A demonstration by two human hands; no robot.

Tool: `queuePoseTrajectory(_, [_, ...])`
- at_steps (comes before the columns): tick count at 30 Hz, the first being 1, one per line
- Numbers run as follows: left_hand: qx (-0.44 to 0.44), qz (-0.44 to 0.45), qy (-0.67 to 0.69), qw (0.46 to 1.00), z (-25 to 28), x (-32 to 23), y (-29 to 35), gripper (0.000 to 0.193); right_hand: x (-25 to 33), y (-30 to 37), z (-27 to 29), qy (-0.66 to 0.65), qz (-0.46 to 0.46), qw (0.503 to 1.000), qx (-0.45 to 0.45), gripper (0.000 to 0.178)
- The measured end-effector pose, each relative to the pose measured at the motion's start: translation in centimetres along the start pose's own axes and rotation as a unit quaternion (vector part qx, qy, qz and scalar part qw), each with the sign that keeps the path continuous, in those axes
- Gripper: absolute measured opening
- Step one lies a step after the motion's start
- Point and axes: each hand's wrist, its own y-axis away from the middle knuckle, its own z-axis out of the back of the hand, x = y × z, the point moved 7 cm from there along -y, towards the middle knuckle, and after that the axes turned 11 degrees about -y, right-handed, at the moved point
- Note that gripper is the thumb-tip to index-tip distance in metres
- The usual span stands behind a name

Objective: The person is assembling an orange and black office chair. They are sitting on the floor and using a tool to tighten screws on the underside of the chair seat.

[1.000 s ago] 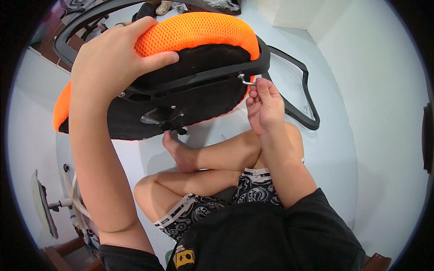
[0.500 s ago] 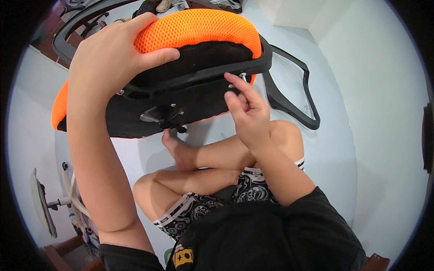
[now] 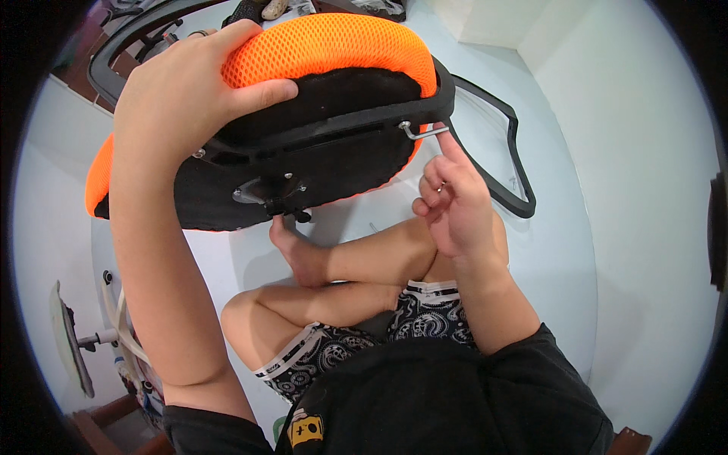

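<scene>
Hands, two, bare. Right hand (image 3: 456,199): index finger is extended, remaining fingers are loosely curled; whether anything is held among these cannot be told. Left hand (image 3: 178,95): spread wide and clamped over orange cushion (image 3: 326,47), thumb laid on black underside, other fingertips hidden. Hex key (image 3: 431,134), L-shaped, metal: short leg is set at bolt (image 3: 405,125) near right end of black bar (image 3: 326,129); long leg is directed rightward, slightly upward, free end met by right index fingertip. Key is approached from below and right by the nearer right hand; left hand is placed well apart, leftward. Beyond, right: black loop frame (image 3: 516,155), seen against pale floor (image 3: 557,250).
</scene>
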Motion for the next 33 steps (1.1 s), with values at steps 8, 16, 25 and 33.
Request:
queuePoseTrajectory(8, [-0.029,-0.008,-0.002,1.000,0.1,-0.1,0.2,0.071,-2.1,1.1,-1.8,0.123,0.068,0.984,0.109,0.057])
queuePoseTrajectory(16, [-0.041,-0.010,-0.009,0.999,0.2,-0.2,0.4,0.074,-4.5,-0.3,1.7,-0.053,-0.065,0.983,-0.166,0.033])
queuePoseTrajectory(25, [0.011,0.015,0.034,0.999,0.4,-0.3,0.4,0.066,-1.6,-2.8,-0.4,0.082,-0.029,0.986,-0.145,0.031])
queuePoseTrajectory(33, [-0.017,0.016,0.017,1.000,0.5,-0.3,1.0,0.062,-1.1,-2.2,-0.2,0.057,-0.063,0.982,-0.167,0.021])
